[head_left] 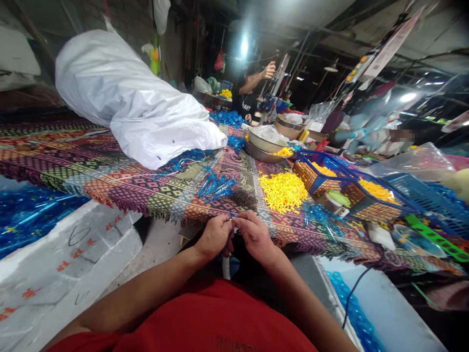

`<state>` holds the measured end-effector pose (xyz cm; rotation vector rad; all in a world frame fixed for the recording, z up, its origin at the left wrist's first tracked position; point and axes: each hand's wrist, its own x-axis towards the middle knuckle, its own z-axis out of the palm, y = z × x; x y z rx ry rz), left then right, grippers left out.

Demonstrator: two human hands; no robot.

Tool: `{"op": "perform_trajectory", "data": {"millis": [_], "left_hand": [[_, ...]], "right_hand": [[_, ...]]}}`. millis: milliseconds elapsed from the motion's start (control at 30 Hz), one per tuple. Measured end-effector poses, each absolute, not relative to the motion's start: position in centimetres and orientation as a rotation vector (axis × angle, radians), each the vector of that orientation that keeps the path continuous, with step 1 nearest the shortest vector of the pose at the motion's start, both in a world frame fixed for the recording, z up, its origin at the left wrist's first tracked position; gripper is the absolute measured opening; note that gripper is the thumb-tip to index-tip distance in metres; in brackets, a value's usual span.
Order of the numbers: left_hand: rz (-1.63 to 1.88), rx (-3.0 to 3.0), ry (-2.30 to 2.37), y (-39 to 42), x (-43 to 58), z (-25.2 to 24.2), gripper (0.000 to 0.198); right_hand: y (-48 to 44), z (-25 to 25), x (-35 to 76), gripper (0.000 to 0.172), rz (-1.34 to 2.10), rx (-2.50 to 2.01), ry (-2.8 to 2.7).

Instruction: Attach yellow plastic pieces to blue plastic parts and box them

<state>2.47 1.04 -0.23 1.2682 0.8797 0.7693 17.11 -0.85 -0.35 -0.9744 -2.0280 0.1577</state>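
Close to the table's front edge, my left hand (pixel 214 238) and my right hand (pixel 254 237) meet fingertip to fingertip, both closed in a pinch. A tiny yellow piece (pixel 230 219) shows between them, with a bit of blue beside it; its exact kind is too small to make out. Beyond my fingers lie a loose bunch of clear blue plastic pieces (pixel 216 187) and a patch of small dark pieces (pixel 245 199). A heap of small yellow plastic pieces (pixel 284 191) sits to the right of them on the patterned cloth (pixel 190 212).
A big white sack (pixel 139 107) lies across the table's left. Metal bowls (pixel 262 152) and blue baskets (pixel 322 188) of yellow pieces stand right. White foam boxes (pixel 84 249) flank me, with blue pieces inside. A person in black (pixel 249 100) is across the table.
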Motion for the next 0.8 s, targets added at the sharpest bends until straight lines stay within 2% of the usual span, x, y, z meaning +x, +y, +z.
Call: {"op": "perform_trajectory", "data": {"millis": [100,200,300,433,667,800], "left_hand": [[0.754,1.219,0.917,1.4,2.3,-0.2,0.021],[0.753,1.152,0.952,1.8,1.9,0.0,0.023],[0.754,1.129,0.931,2.0,1.7,0.2,0.025],[0.728,1.129,0.899,1.8,2.1,0.0,0.022],[0.725,1.151,0.922,1.7,2.1,-0.7,0.023],[0.713,1.156,0.922,1.7,2.1,-0.8,0.025]], "right_hand": [[-0.4,-0.7,19.2,0.026,0.146,-1.115,-1.968],[0.8,-1.3,23.7,0.019,-0.018,-1.437,-1.749],[2.3,-1.9,28.3,0.022,-0.163,-1.817,-1.724],[3.8,-1.9,30.7,0.026,-0.341,-2.086,-1.887],[4.7,-1.8,30.4,0.025,-0.545,-2.124,-2.154],[4.9,-2.3,31.4,0.022,-0.375,-2.055,-2.061]]}}
